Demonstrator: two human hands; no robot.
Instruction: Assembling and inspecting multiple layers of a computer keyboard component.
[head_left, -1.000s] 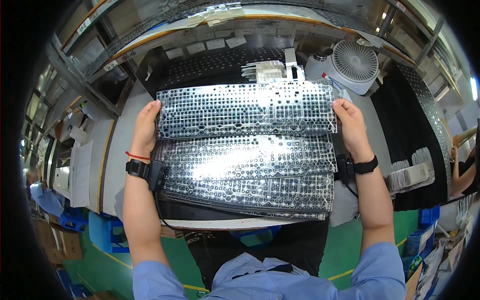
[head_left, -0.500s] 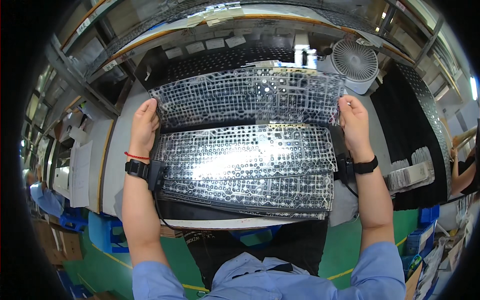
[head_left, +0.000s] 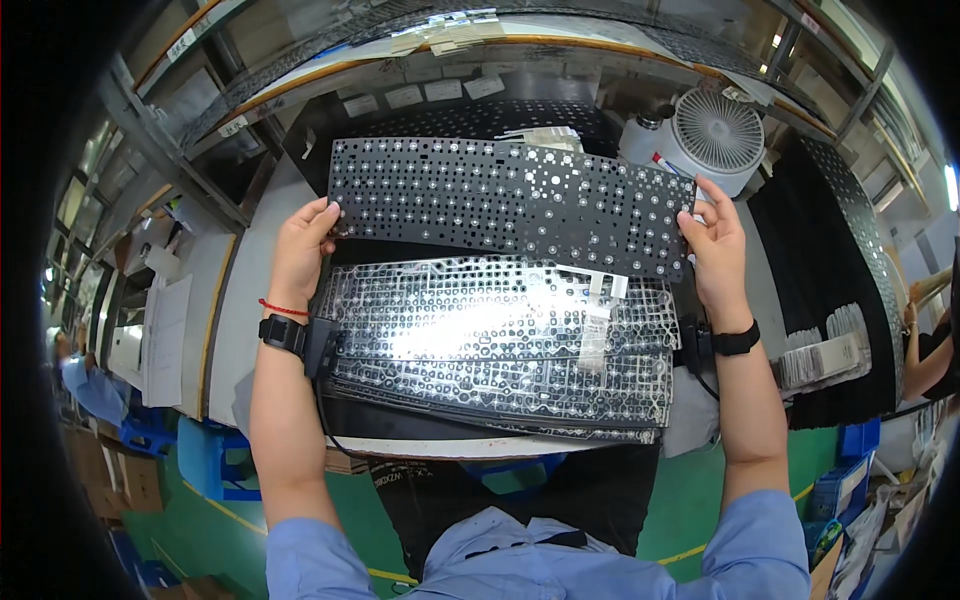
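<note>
Between my two hands a keyboard membrane sheet (head_left: 430, 195) is held up, its black face with rows of small silvery dots and holes toward me. My left hand (head_left: 305, 245) pinches its left edge. My right hand (head_left: 714, 235) grips its right edge, thumb on the near face. A pale strip-like tail (head_left: 595, 335) hangs below the sheet's lower edge, over the pile. Beneath and nearer to me lies a stack of clear, silvery-patterned keyboard membrane sheets (head_left: 500, 385), with bright glare across the top ones.
A white fan (head_left: 718, 130) stands at the back right, beside a white bottle (head_left: 645, 130). Bundled pale strips (head_left: 825, 352) lie on the black surface at right. Pale labels (head_left: 405, 97) line the back. A metal shelf frame (head_left: 165, 140) rises at left. Another person's arm (head_left: 925, 355) shows far right.
The held sheet now shows its black dotted face instead of the clear patterned one. Its right end sits lower, and the pale tail has come into view below it.
</note>
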